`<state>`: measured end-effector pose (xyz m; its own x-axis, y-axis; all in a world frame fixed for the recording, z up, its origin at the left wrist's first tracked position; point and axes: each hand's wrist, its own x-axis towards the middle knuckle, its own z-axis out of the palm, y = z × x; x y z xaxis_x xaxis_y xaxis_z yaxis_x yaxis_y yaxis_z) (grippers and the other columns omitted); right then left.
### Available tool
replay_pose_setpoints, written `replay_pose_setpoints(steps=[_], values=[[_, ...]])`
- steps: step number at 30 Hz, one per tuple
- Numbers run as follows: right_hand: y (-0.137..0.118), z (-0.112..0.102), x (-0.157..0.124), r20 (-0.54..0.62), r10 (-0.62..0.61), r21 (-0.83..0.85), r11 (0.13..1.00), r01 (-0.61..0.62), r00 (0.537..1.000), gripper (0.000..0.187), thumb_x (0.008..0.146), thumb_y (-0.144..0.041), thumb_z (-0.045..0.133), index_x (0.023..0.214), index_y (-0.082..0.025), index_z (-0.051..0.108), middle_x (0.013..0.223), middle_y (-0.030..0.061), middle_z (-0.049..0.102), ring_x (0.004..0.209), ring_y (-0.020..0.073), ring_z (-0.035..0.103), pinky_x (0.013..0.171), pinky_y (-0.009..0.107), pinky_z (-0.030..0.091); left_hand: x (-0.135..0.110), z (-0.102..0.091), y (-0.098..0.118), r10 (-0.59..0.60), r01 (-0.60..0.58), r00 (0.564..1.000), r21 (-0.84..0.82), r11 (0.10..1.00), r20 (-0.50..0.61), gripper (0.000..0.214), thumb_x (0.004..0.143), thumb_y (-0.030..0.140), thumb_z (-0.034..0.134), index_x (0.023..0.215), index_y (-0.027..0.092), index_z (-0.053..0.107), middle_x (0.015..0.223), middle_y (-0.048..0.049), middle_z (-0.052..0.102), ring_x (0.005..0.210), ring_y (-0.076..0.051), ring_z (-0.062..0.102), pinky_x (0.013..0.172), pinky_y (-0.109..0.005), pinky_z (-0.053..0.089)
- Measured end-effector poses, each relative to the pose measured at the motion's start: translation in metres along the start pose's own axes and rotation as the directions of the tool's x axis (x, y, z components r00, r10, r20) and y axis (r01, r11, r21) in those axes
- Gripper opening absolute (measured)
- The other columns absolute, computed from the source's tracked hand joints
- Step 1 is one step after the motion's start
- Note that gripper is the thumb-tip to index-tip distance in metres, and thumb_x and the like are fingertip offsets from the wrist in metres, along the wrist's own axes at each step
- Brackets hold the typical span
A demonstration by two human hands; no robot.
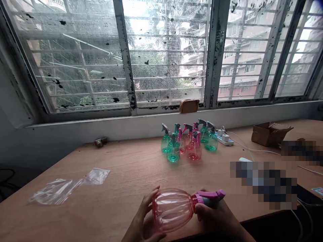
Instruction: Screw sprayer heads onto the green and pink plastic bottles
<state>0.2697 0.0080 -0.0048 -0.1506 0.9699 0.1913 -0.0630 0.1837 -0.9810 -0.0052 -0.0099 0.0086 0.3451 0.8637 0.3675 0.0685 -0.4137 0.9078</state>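
From the head view, I hold the pink spray bottle (174, 209) on its side at six o'clock, just above the tabletop (121, 168). My left hand (143, 222) cups its round base; my right hand (214, 218) is clamped around its neck below the pink trigger. The bottle cluster (188, 143) stands at twelve o'clock, plastic bags (68, 186) at nine. I judge the smooth body could slip if my grip loosens.
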Motion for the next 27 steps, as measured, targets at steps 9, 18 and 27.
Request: replay_pose_setpoints(steps=[9,18,27], values=[[0.007,-0.002,-0.003,0.01,0.068,-0.036,0.997,-0.068,0.998,0.039,0.07,-0.054,0.081,0.081,-0.022,0.062,0.056,-0.0021,0.069,0.049,0.0181,0.062,0.048,0.027,0.046,0.004,-0.002,-0.001,0.077,-0.076,0.997,0.027,0.997,-0.021,0.08,0.079,0.06,0.069,0.148,0.029,0.044,0.163,-0.0087,0.031,0.152,-0.037,0.018,0.121,-0.048,0.024],[0.009,-0.004,0.002,0.0,0.011,-0.001,1.0,-0.011,1.0,0.035,0.074,-0.051,0.079,0.083,-0.02,0.063,0.054,-0.0017,0.069,0.047,0.0167,0.058,0.046,0.025,0.044,0.001,0.0,-0.008,-0.074,0.072,0.997,-0.059,0.996,-0.028,0.085,0.075,0.048,0.08,0.147,0.05,0.034,0.155,-0.0035,0.047,0.129,-0.033,0.056,0.106,-0.045,0.048],[-0.002,0.0,0.001,0.033,0.007,0.007,1.0,-0.007,0.999,0.033,0.073,-0.046,0.079,0.086,-0.021,0.063,0.056,-0.004,0.066,0.049,0.0182,0.062,0.05,0.026,0.046,0.001,-0.005,0.008,-0.087,0.084,0.996,-0.118,0.989,-0.018,0.063,0.084,0.047,0.071,0.143,0.041,0.049,0.162,0.0002,0.035,0.15,-0.035,0.028,0.119,-0.043,0.035]])
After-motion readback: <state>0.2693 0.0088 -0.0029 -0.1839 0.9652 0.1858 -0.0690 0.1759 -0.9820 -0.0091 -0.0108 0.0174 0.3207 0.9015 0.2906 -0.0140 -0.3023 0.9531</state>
